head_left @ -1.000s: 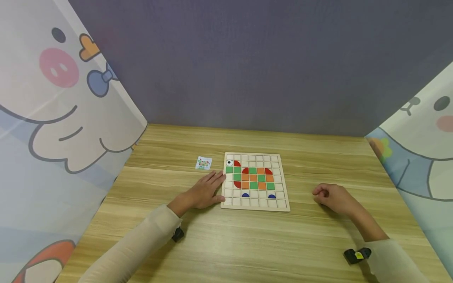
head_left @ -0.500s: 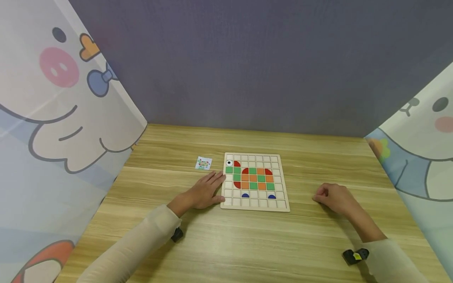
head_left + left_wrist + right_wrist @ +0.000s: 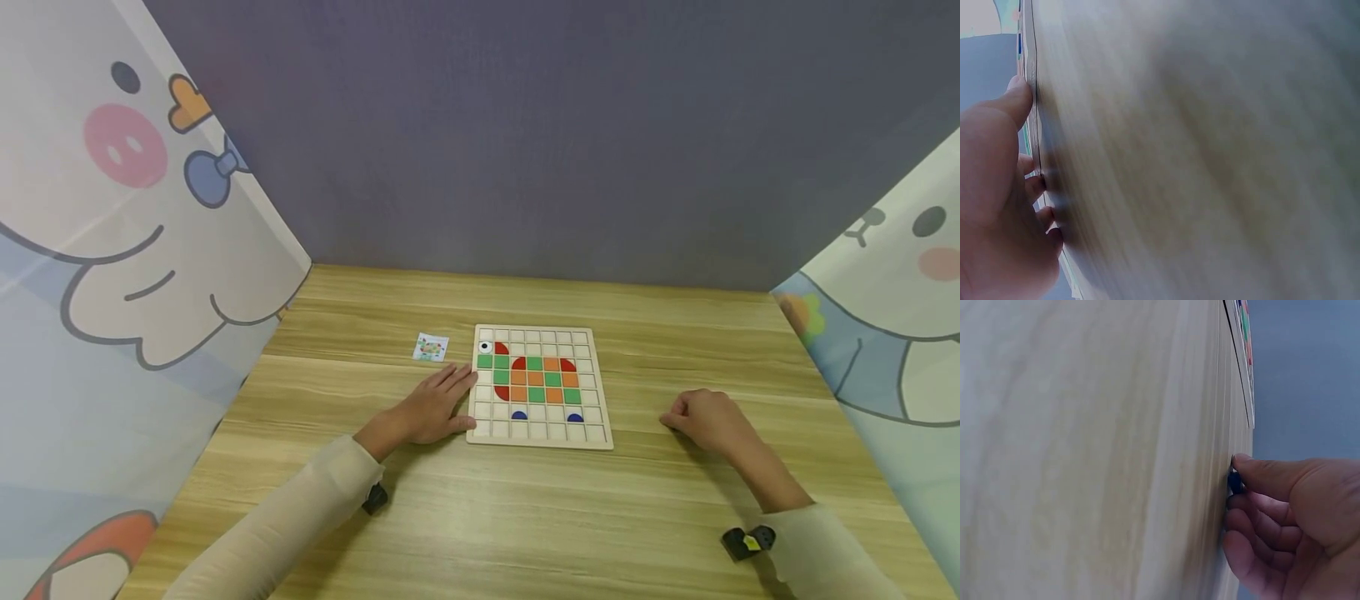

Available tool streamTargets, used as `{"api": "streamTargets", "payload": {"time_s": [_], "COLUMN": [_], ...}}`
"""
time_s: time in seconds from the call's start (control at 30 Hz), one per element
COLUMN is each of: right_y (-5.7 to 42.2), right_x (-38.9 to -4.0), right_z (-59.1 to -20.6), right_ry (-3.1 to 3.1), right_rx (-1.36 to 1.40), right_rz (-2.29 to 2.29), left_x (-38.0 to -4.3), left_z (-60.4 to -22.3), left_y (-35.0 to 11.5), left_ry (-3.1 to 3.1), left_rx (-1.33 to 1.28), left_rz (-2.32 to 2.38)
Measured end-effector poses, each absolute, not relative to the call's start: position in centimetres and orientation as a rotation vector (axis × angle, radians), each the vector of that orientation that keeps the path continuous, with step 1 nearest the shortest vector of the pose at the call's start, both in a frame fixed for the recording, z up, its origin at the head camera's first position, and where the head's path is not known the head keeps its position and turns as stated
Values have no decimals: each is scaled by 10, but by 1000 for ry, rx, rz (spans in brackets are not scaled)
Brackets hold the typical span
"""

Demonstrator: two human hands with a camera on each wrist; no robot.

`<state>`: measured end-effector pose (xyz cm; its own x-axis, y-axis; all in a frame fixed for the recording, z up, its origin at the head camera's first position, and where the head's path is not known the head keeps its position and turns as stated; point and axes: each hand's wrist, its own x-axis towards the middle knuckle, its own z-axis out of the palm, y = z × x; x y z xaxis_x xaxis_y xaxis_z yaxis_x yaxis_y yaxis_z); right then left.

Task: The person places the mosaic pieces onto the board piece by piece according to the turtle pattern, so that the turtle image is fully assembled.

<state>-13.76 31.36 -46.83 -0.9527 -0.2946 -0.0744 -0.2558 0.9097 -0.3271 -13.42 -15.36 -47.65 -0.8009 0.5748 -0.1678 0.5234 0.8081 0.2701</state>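
Observation:
A square wooden grid board [image 3: 557, 337] lies flat on the table. Red, green, orange and blue tiles form an animal-like figure on it, with a round eye tile [image 3: 486, 347] at upper left. My left hand [image 3: 431, 408] rests at the board's left edge, fingers extended and fingertips touching the rim; the left wrist view shows the thumb [image 3: 1020, 100] against that edge. Well to the right of the board, my right hand [image 3: 708, 421] is low at the tabletop. In the right wrist view its thumb and index finger pinch a small blue tile [image 3: 1235, 482], partly hidden by the fingers.
A small picture card [image 3: 431, 347] with a coloured pattern lies left of the board. Behind the wooden table [image 3: 525, 517] stands a grey partition [image 3: 525, 150], and cartoon-printed sheets [image 3: 150, 275] flank both sides.
The gap between my right thumb and fingers has narrowed, and the hand has shifted very slightly left. My left hand stays at the board's edge, and the tiles on the board look unchanged.

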Motion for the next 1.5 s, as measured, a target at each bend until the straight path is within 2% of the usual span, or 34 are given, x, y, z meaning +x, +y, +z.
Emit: {"api": "streamTargets", "payload": {"time_s": [0.97, 1.27, 1.5], "right_y": [307, 325, 329], "right_x": [-139, -146, -148], "right_z": [-474, -478, -481], "right_ry": [2901, 2407, 2310], "right_rx": [-481, -303, -148], "right_rz": [-548, -1219, -1352], "left_x": [-135, -135, -134], "left_z": [-479, -479, -478], "left_y": [-154, -154, -154], "left_ry": [2774, 2771, 2771], "left_rx": [870, 883, 870], "left_rz": [316, 325, 321]}}
